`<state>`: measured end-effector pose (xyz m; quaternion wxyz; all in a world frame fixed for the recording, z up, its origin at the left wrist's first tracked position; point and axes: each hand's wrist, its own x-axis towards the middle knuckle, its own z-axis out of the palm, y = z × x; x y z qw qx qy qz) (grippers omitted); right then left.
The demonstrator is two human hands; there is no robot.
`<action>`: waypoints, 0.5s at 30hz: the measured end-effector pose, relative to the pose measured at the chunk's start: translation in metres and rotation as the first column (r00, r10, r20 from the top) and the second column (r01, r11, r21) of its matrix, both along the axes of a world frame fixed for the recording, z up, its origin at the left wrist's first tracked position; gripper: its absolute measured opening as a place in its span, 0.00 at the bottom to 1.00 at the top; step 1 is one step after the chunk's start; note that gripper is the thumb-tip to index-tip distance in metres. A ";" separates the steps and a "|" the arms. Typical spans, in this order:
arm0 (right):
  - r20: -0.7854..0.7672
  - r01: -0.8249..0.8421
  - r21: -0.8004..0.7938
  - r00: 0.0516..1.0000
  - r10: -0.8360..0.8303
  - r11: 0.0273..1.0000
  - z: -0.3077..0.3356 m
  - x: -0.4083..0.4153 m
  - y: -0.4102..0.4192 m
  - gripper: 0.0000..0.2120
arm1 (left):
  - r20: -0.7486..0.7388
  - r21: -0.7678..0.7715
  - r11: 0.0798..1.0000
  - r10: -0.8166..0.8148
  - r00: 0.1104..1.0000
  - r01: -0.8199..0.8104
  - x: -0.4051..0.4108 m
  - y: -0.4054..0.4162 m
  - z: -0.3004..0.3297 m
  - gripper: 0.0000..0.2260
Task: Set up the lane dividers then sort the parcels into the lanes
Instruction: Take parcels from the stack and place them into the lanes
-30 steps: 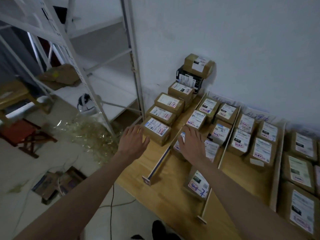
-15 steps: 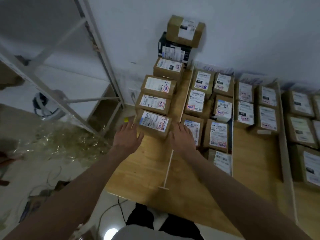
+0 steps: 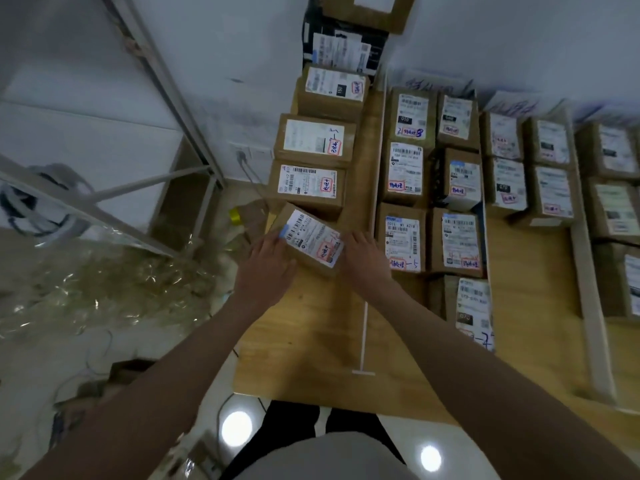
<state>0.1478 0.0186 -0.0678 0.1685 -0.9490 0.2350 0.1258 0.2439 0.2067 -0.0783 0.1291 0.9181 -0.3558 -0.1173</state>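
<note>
The parcel [image 3: 309, 241] lies skewed at the near end of the leftmost lane, just left of the white lane divider [image 3: 364, 327] on the wooden table [image 3: 304, 341]. The left hand [image 3: 265, 271] grasps its near-left corner and the right hand [image 3: 362, 263] grips its right edge, both forearms reaching forward. Beyond it, left of the divider, three more parcels sit in line. Right of the divider lie seven parcels in two columns.

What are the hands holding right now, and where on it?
Both hands hold the nearest parcel in the leftmost lane, skewed out of line with its row: left hand at its near-left end, right hand at its right end.
</note>
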 end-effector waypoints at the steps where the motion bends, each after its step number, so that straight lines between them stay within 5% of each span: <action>1: 0.040 0.025 0.017 0.999 -0.025 1.000 -0.001 -0.006 0.011 0.19 | -0.026 -0.019 1.000 0.006 1.000 -0.006 0.003 0.004 -0.001 0.22; 6: 0.047 0.222 0.229 0.970 -0.238 0.948 -0.012 -0.025 0.066 0.12 | -0.222 -0.140 0.983 0.082 0.972 -0.115 0.006 0.019 -0.005 0.20; 11: -0.101 0.472 0.514 0.862 -0.497 0.716 -0.019 -0.023 0.092 0.25 | -0.389 -0.130 0.979 0.095 0.916 -0.157 0.004 0.024 -0.012 0.23; 15: -0.211 0.504 0.638 0.841 -0.498 0.582 -0.017 -0.015 0.088 0.19 | -0.385 -0.087 0.990 0.071 0.920 -0.113 0.009 0.026 -0.010 0.23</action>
